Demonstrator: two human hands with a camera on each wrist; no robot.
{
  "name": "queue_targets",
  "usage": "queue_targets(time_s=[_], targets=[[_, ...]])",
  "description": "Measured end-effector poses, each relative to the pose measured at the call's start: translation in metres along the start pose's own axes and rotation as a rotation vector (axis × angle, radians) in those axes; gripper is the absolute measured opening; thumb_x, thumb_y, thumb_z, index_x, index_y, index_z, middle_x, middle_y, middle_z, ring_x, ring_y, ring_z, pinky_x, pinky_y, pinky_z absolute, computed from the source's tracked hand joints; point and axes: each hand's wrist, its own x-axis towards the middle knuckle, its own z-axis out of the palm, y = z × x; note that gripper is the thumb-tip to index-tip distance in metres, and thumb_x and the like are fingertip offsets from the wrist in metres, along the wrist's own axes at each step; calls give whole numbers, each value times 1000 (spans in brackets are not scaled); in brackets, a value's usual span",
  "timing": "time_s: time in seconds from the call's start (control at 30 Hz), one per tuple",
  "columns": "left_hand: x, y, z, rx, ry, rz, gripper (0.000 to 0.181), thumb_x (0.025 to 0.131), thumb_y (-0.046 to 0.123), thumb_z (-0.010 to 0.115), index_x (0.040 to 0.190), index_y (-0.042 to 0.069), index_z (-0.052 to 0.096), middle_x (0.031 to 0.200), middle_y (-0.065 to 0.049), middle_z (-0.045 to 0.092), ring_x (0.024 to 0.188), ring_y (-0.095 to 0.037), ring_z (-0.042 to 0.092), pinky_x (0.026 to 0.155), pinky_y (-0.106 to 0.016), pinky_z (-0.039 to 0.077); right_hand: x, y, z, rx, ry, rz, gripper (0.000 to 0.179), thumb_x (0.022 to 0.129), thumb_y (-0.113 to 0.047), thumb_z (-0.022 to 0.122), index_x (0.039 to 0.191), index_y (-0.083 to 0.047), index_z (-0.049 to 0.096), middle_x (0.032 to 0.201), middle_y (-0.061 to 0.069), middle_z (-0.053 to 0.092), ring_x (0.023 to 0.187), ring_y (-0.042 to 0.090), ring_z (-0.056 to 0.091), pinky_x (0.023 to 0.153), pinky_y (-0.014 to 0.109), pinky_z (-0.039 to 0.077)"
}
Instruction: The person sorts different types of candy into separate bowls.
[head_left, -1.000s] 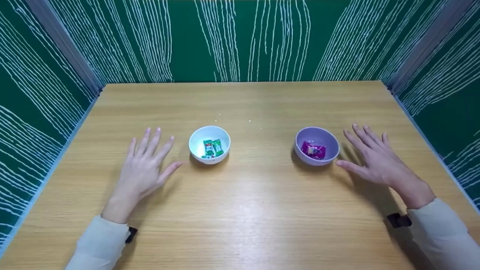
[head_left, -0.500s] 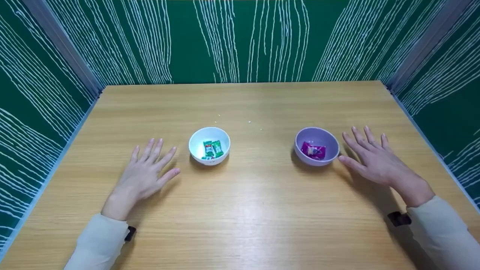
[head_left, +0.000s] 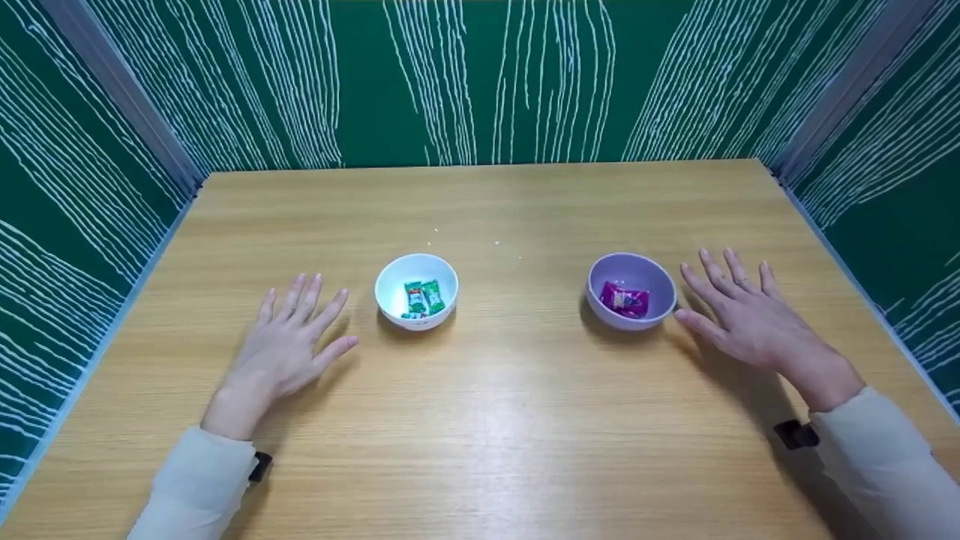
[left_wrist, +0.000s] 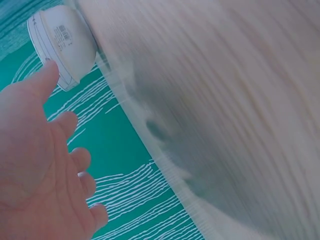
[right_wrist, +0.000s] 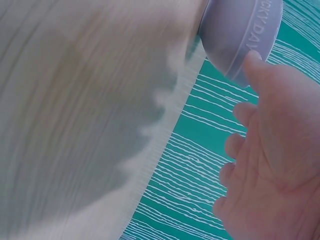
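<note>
Over the table's left side my left hand (head_left: 281, 349) hovers palm down, fingers spread, holding nothing. To its right stands a white bowl (head_left: 390, 304) with several small green-wrapped candies (head_left: 424, 297) inside. My right hand (head_left: 757, 322) is also spread and holds nothing, its thumb tip close by the side of a purple bowl (head_left: 634, 271). In that bowl lie shiny magenta-wrapped candies (head_left: 624, 300). The left wrist view shows the white bowl (left_wrist: 70, 42) beyond the thumb; in the right wrist view raised lettering shows on the purple bowl (right_wrist: 240, 35).
The wooden table (head_left: 495, 405) carries a few tiny white crumbs behind the bowls. Green panels (head_left: 487, 82) with white wavy lines stand at the back and both sides, joined by grey posts (head_left: 127, 90).
My left hand has drawn back slightly toward me and away from the white bowl. My right hand has barely shifted. Both bowls and their candies stay in place.
</note>
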Motion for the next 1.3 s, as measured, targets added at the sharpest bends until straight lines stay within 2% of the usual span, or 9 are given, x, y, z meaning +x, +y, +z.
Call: queue_targets(time_s=[0.3,0.67,1.03,1.3], targets=[[-6,-3,-2,24,6,-8,71,105,61,30,162,18,25,167,-18,7,154,-38,1,121,-64,-3,5,-6,4,-6,-8,20,83,102,-63,40,164,-15,11,168,20,-1,150,44,-15,108,56,-31],[-7,-5,-6,-28,-34,-18,71,106,61,29,162,17,24,167,-20,4,153,-39,-3,120,-63,-9,11,-9,5,-13,-10,3,82,103,-65,35,163,-13,13,167,21,0,151,44,-12,109,56,-31],[-6,-3,-5,-21,-36,-35,78,103,68,27,163,19,21,168,-18,6,154,-38,-4,120,-64,-4,13,-9,0,5,-22,3,83,103,-65,30,164,-14,6,168,20,-2,150,43,-16,109,54,-31],[-1,3,-3,-39,-11,-44,78,103,67,28,163,18,23,168,-19,6,154,-39,-2,122,-61,-1,10,-7,-1,20,-30,19,83,103,-65,30,164,-14,5,167,20,-4,150,42,-19,108,52,-33]])
